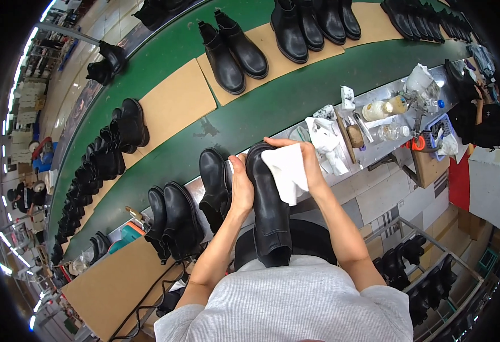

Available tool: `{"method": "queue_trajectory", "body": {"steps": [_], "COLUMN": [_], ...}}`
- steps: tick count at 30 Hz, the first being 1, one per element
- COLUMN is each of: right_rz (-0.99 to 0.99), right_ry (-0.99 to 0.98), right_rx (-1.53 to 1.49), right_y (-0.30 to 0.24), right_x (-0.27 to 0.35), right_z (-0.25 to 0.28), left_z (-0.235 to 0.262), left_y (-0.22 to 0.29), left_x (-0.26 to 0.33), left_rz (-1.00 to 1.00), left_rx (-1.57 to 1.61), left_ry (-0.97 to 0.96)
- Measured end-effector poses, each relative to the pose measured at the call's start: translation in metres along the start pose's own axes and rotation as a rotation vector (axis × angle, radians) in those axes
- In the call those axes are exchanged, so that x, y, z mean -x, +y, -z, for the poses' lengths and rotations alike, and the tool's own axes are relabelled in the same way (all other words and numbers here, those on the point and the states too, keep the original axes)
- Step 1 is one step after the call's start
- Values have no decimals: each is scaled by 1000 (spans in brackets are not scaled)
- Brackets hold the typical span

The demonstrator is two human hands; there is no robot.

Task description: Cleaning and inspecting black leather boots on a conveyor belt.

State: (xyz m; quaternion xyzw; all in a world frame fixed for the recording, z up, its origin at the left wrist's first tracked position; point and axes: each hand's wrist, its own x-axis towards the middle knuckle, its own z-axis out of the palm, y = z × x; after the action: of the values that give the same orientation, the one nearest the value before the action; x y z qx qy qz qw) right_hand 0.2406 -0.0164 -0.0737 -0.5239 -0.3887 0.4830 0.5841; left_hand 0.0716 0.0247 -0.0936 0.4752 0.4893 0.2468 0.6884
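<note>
A black ankle boot (pixel 270 211) is held in front of my chest, toe pointing away and its shaft opening toward me. My left hand (pixel 241 187) grips the boot's left side, thumb up, with most of its fingers hidden behind it. In my right hand (pixel 311 168) is a white cloth (pixel 287 171), lying against the right side of the toe and hanging down. The right fingertips reach over the boot's tip. Just left of my left hand, another black boot (pixel 214 176) stands at the metal bench edge.
Pairs of black boots (pixel 173 214) stand left along the bench. Beyond runs a green conveyor belt (pixel 181 128) with cardboard sheets (pixel 176 102) and rows of boots. Bottles (pixel 378 110), brushes and crumpled white cloths (pixel 325 139) lie right. Farther right are a person (pixel 492 122) and a boot rack (pixel 432 251).
</note>
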Motion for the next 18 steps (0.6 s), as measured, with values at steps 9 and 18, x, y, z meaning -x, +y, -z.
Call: {"method": "queue_trajectory", "body": {"steps": [9, 18], "right_rz": [3, -420], "right_ry": [-14, -254], "right_rx": [373, -369], "right_y": [-22, -14], "right_x": [-7, -28], "right_z": [-10, 18], "left_z": [-12, -12], "left_y": [11, 20], "left_x": [5, 5], "left_rz": [-45, -129], "left_rx": [-60, -150], "left_ry": [188, 88]}}
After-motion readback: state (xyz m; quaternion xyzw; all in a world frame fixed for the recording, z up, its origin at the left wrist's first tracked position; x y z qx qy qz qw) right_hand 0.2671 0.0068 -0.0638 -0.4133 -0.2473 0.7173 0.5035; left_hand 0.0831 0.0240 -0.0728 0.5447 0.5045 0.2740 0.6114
